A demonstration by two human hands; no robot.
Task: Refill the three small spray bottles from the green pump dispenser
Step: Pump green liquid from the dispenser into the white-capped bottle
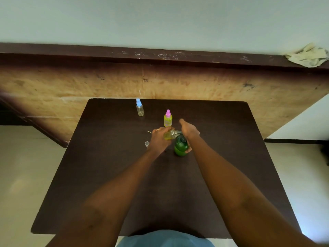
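Holding an uncapped spray bottle (169, 136) tipped almost onto its side, the left hand (159, 139) curls its fingers round the clear body, which shows yellowish liquid inside. The bottle's open neck points right, toward the spout of the green pump dispenser (180, 147), and the two look to meet, though the exact contact is too small to tell. The dispenser stands upright on the dark table (222, 157), near its middle. The right hand (189, 130) lies over the pump head from above, and a thumb shows against the lower right side of the green body, so this hand wraps the dispenser. The two hands sit close together, nearly touching above the spout. Just beyond them stands the pink-capped bottle (167, 119), upright and full of yellow-green liquid. Farther back and to the left, near the table's far edge, the blue-capped bottle (140, 108) stands upright and looks almost empty. A small clear cap (146, 144) rests on the table just left of the left hand, and a thin pale tube (149, 131) pokes out beyond that hand's knuckles. A crumpled cloth (308, 54) lies on the ledge at far right.
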